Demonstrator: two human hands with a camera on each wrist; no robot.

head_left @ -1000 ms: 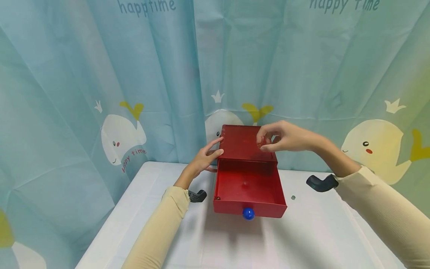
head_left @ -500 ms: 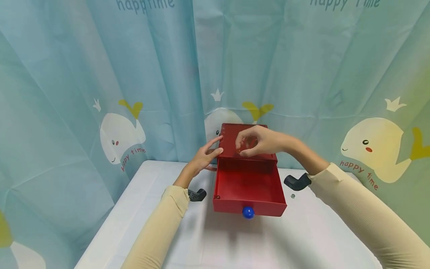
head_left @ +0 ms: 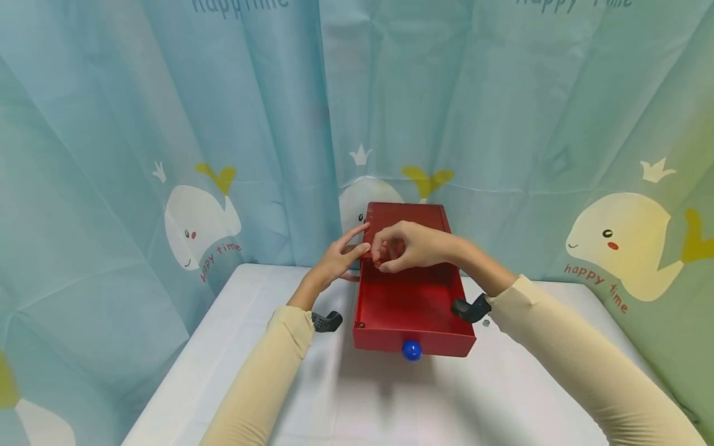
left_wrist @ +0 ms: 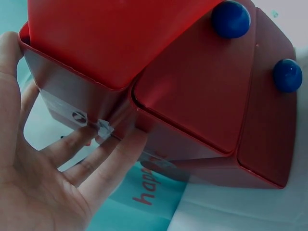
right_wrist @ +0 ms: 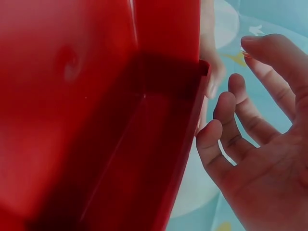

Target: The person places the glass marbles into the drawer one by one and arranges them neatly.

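A red cabinet (head_left: pixel 429 214) stands on the table with its top drawer (head_left: pixel 413 342) pulled out; a blue knob (head_left: pixel 411 350) is on the drawer front. My left hand (head_left: pixel 336 263) rests against the cabinet's left side, fingers extended along the wall in the left wrist view, thumb at the top edge. Above the back of the drawer, my right hand (head_left: pixel 413 244) pinches a small shiny, orange-tinted piece (right_wrist: pixel 244 52) between thumb and index finger. Its exact kind cannot be told. The other right fingers are loosely bent, beside the cabinet's edge in the right wrist view.
Two lower drawers with blue knobs (left_wrist: pixel 288 75) are pushed in. A small brownish piece (head_left: pixel 361 324) lies in the open drawer's front left corner. On the white table (head_left: pixel 223 347), right of the drawer, sits a small grey round piece (head_left: pixel 486 323). A whale-print curtain (head_left: pixel 502 124) hangs behind.
The right hand has moved left and slightly down across the cabinet top, carrying the small shiny piece to the back of the open drawer. The left hand has stayed against the cabinet.
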